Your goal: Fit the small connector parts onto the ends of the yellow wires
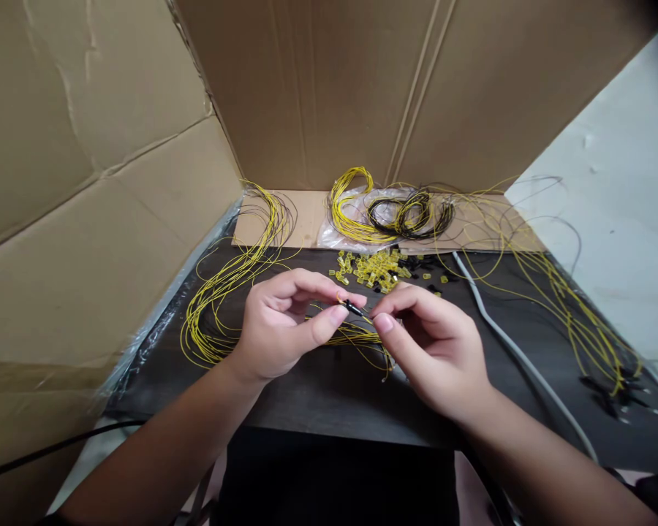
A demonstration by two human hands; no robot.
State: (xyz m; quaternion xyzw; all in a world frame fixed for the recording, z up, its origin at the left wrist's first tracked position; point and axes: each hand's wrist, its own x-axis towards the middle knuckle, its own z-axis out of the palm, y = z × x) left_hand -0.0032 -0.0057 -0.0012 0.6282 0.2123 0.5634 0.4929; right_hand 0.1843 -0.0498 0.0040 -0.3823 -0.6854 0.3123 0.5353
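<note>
My left hand (285,321) pinches a small black connector (353,307) between thumb and forefinger, above the dark table (318,394). My right hand (428,343) is closed in a pinch right beside it, holding thin yellow wires (356,337) that run into the connector and droop under both hands. Just beyond my fingers lies a pile of small yellow and black plastic housings (376,267).
A loose coil of yellow wires (224,292) lies at the left, another long bundle (575,307) at the right. A plastic bag with yellow and black wire coils (389,215) sits at the back. Cardboard walls (88,183) surround the table. A grey cable (520,358) crosses the right side.
</note>
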